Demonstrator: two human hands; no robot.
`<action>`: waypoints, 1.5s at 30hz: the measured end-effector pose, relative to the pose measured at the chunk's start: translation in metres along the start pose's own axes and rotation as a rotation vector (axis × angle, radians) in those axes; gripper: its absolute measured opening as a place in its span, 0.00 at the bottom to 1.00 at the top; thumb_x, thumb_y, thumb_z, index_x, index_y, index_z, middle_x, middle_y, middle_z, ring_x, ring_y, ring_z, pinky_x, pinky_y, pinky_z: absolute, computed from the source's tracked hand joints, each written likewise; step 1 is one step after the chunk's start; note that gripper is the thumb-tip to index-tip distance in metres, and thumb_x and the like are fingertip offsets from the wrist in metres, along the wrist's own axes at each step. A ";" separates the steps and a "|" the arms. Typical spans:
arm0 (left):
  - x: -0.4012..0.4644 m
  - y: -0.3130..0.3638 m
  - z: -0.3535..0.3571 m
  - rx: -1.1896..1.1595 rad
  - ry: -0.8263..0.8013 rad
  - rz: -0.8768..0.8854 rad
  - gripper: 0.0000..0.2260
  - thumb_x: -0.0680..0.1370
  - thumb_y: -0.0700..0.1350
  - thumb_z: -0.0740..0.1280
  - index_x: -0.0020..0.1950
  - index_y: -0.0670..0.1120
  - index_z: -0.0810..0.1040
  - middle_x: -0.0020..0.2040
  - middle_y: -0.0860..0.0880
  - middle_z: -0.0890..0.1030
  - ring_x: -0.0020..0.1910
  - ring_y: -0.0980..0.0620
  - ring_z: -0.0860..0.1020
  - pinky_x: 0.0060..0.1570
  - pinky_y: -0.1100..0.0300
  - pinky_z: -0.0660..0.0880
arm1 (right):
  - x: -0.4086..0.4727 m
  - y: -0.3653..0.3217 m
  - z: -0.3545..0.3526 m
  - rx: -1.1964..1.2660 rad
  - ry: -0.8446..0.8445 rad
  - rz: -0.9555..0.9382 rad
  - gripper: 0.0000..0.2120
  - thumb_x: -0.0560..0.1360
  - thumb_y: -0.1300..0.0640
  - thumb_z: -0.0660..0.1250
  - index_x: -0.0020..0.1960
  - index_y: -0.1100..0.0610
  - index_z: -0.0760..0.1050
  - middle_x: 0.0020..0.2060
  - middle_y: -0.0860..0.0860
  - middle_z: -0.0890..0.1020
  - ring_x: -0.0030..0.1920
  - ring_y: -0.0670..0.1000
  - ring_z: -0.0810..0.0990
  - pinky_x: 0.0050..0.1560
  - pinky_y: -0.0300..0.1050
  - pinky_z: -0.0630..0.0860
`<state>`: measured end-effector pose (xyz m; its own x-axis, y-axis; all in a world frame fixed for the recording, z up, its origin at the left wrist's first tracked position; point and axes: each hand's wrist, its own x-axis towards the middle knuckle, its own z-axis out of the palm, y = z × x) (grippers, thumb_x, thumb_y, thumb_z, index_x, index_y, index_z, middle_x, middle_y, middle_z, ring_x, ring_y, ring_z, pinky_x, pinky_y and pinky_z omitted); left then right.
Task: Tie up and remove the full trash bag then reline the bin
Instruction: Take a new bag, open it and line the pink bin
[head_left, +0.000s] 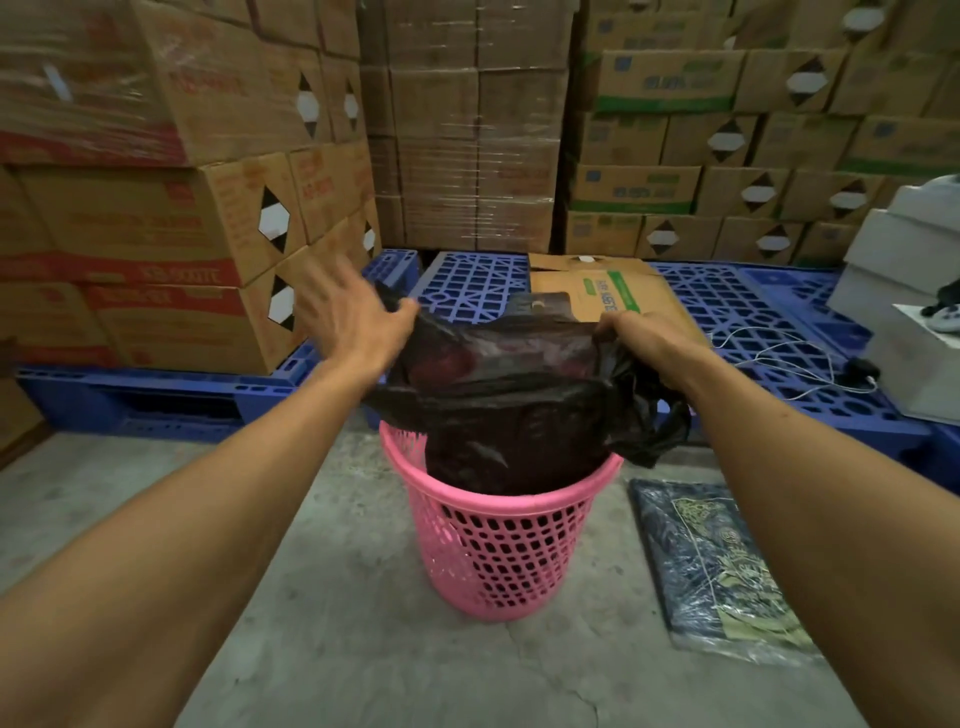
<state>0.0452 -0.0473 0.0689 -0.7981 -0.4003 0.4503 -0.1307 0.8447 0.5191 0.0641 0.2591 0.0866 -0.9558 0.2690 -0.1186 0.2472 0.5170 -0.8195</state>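
A pink mesh bin (498, 551) stands on the concrete floor, straight ahead. A black trash bag (519, 405) hangs above it, its lower part inside the bin and its mouth stretched wide between my hands. My left hand (348, 317) pinches the bag's left top edge between thumb and palm, the other fingers spread and blurred. My right hand (644, 338) is closed on the right top edge, with loose black plastic bunched under the wrist. Reddish contents show faintly through the bag's upper part.
Blue plastic pallets (727, 312) lie behind the bin, with a flattened carton (613, 291) and a white cable (789, 364) on them. Stacked cardboard boxes (156, 223) wall the left and back. A dark printed packet of bags (717, 571) lies on the floor to the right. White boxes (914, 322) stand at far right.
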 end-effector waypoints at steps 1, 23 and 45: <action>-0.004 0.011 -0.003 0.035 0.142 0.283 0.36 0.73 0.61 0.66 0.74 0.41 0.63 0.74 0.37 0.63 0.72 0.36 0.63 0.71 0.41 0.62 | -0.001 -0.002 0.002 0.011 -0.017 -0.017 0.21 0.73 0.47 0.66 0.62 0.57 0.76 0.56 0.55 0.78 0.42 0.51 0.75 0.35 0.45 0.66; -0.037 0.030 0.060 0.041 -0.023 1.056 0.13 0.73 0.38 0.70 0.57 0.41 0.77 0.60 0.39 0.77 0.58 0.38 0.75 0.56 0.47 0.71 | 0.011 0.008 0.038 -0.938 -0.231 -0.868 0.35 0.72 0.49 0.72 0.76 0.52 0.65 0.72 0.54 0.69 0.71 0.56 0.70 0.69 0.53 0.69; 0.014 -0.025 0.131 0.182 -0.800 0.615 0.40 0.80 0.54 0.64 0.81 0.61 0.39 0.82 0.49 0.47 0.79 0.41 0.56 0.73 0.44 0.59 | 0.102 0.048 0.072 -0.814 -0.402 -0.651 0.42 0.74 0.34 0.66 0.80 0.36 0.47 0.81 0.46 0.51 0.80 0.55 0.54 0.75 0.62 0.58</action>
<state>-0.0395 -0.0274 -0.0333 -0.9069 0.4184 -0.0498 0.3995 0.8914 0.2141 -0.0333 0.2526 -0.0056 -0.8863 -0.4535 -0.0940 -0.4298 0.8810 -0.1977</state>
